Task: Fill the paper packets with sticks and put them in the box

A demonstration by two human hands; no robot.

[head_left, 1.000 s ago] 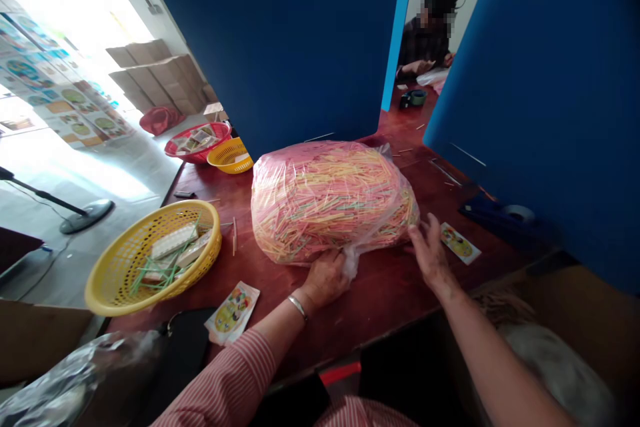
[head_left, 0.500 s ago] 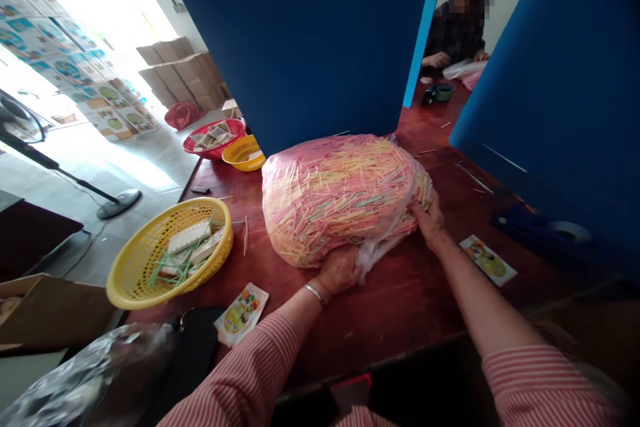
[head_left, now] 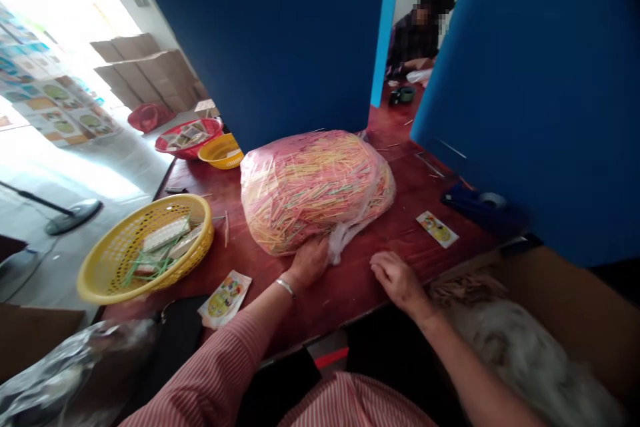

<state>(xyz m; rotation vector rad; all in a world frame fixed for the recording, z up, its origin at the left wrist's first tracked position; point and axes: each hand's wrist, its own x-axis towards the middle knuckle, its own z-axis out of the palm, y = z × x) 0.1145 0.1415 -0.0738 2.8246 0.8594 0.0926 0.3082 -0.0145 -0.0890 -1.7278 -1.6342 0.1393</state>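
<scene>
A large clear plastic bag (head_left: 317, 187) packed with thin pink, yellow and green sticks lies on its side on the dark red table (head_left: 300, 320). My left hand (head_left: 309, 265), with a silver bracelet at the wrist, is closed at the bag's lower front edge, beside its loose gathered plastic. Its fingertips are partly hidden against the bag. My right hand (head_left: 397, 283) is apart from the bag, above the table near the front edge. Its fingers are curled together, and nothing shows in them.
A yellow basket (head_left: 90, 280) with green sticks and pale packs stands left. Printed packets (head_left: 226, 299) lie left, with another packet (head_left: 437, 229) right. Behind are a red basket (head_left: 213, 127), a smaller yellow basket (head_left: 220, 153) and blue panels (head_left: 280, 40). A tape dispenser (head_left: 460, 203) stands right; a co-worker (head_left: 413, 40) sits beyond.
My right hand has let go of the bag's right end and drawn back toward the table's front edge. My left hand stays at the bag. The view has turned to the right.
</scene>
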